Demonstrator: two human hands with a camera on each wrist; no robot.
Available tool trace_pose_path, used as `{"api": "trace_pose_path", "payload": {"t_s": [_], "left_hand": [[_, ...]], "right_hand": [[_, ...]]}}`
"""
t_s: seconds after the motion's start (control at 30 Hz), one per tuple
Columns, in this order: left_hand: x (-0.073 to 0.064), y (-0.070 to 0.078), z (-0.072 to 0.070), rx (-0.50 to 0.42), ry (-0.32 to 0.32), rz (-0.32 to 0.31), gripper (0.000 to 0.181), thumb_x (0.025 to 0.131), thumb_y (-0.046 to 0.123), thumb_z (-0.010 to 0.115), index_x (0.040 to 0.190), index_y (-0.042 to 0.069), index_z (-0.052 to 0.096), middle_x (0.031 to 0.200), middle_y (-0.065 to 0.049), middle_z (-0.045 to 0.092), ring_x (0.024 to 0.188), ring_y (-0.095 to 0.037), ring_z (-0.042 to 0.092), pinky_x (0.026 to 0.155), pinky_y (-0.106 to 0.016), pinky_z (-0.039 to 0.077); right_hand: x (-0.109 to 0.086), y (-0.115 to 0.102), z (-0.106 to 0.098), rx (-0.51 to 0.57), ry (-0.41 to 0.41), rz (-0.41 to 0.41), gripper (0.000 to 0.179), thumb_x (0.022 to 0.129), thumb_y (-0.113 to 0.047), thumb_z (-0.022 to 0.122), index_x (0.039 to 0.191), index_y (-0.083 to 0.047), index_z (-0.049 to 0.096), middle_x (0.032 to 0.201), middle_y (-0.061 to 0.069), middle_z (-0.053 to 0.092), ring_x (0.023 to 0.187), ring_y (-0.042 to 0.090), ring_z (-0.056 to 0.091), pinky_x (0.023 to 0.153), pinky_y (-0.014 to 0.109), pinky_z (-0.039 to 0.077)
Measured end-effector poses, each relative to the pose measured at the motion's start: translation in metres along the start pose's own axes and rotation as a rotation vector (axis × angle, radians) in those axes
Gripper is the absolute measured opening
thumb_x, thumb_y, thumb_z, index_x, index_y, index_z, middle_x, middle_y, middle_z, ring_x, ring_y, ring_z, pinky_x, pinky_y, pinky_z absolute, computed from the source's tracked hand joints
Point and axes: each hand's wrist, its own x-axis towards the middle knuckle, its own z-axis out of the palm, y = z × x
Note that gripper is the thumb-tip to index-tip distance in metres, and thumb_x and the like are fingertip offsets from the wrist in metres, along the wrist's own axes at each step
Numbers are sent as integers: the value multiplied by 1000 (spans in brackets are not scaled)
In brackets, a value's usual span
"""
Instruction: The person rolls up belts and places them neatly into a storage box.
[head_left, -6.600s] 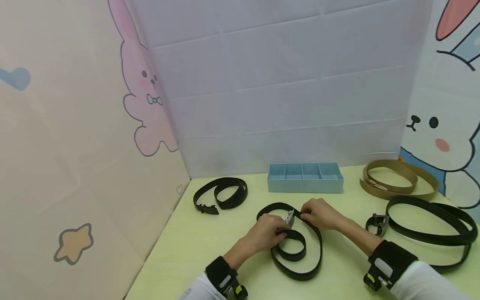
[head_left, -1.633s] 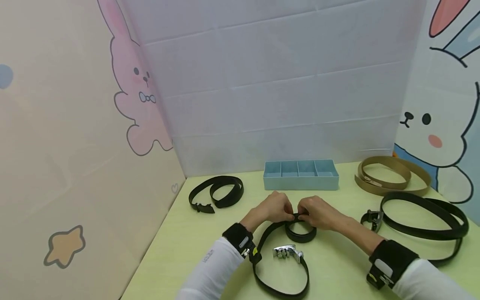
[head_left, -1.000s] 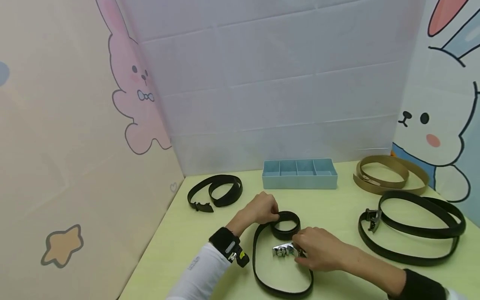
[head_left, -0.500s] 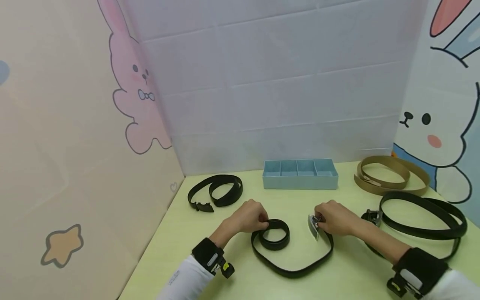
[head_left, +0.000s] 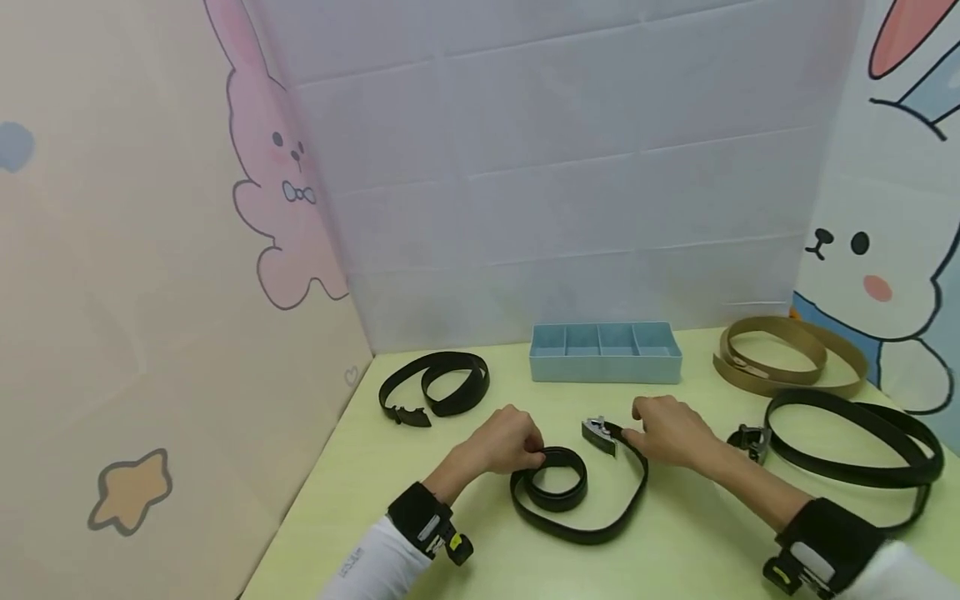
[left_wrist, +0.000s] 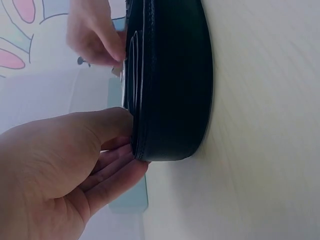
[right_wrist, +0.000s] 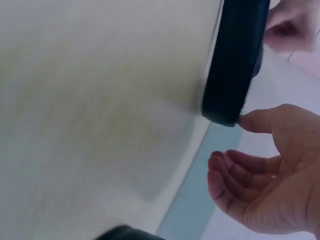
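Note:
A black belt (head_left: 555, 502) stands on edge on the table, partly rolled into a small coil, its outer strap looping round to a silver buckle (head_left: 597, 435). My left hand (head_left: 498, 442) pinches the coil at its left rim. In the left wrist view the thumb lies at the upper edge of the rolled strap (left_wrist: 175, 90), with fingers behind it. My right hand (head_left: 671, 429) is beside the strap near the buckle. In the right wrist view its thumb touches the edge of the strap (right_wrist: 235, 65), while the fingers stand apart from it.
A blue four-slot tray (head_left: 606, 369) stands at the back. Another black belt (head_left: 468, 392) lies back left. On the right are a tan belt (head_left: 780, 389) and a larger black belt (head_left: 847, 475) with a metal buckle. Patterned cloth walls surround the table.
The belt has been rolled tighter near the left hand. The right hand left the coil, gripped the buckle end, swung it up and right, then left again, and now its fingers have parted.

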Motion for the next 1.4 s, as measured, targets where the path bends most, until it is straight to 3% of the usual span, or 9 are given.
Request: {"api": "trace_pose_path", "payload": {"t_s": [0.07,0.13,0.23,0.43,0.7,1.03,1.23,1.3,1.4], "left_hand": [[-2,0,-1,0,5,-2,12,101,19,84,91,18,91,80,8,83,62,6,60,62,-11,46],[-3,0,-3,-5,10,-3,12,101,19,84,92,17,91,80,7,83,63,6,61,63,-11,47],[-4,1,-6,-18,13,-7,11,101,18,84,93,16,91,82,6,84,64,6,64,63,-11,48],[-5,4,-2,-59,14,-6,9,101,17,85,96,15,92,86,5,86,69,7,68,67,-9,50],[-4,10,4,-86,30,47,9,101,15,85,97,14,92,88,4,87,72,8,69,68,-6,49],[3,27,12,-111,44,136,9,102,14,84,100,12,92,91,1,87,74,9,68,68,-4,47],[5,33,15,-110,49,106,8,102,16,85,101,13,92,93,3,88,76,11,71,69,-2,49],[4,33,14,-119,52,100,8,102,16,85,101,13,92,93,4,88,75,12,69,69,-2,49],[4,32,15,-137,57,102,8,102,16,85,101,13,92,91,3,88,74,14,65,69,-2,48]], "right_hand": [[-18,-12,-8,-26,-4,38,28,102,-25,81,85,-5,70,70,1,60,57,12,46,54,31,40],[-32,-19,-10,-4,-17,66,44,101,-28,82,67,-15,57,58,-8,41,52,9,33,52,27,30],[-45,-26,-10,77,-73,95,61,99,-28,82,54,-24,41,51,-13,24,47,6,26,50,25,25],[-40,-25,-2,217,-127,126,55,98,-13,75,51,-23,47,42,-10,43,37,7,47,46,29,40],[-9,-2,3,120,3,82,60,97,-2,68,54,-25,32,54,-13,17,52,7,18,53,25,20],[18,2,16,106,90,56,58,98,-4,68,52,-23,37,53,-13,23,51,8,26,52,27,26],[17,-2,18,92,83,39,52,103,-12,74,57,-18,50,54,-10,38,51,9,37,53,28,33],[13,-6,15,67,118,-5,38,103,-14,77,67,-14,62,62,-7,52,57,9,46,56,29,39],[7,-15,9,70,143,-157,14,101,-12,80,89,-11,75,81,-2,70,70,12,61,64,32,52]]}}
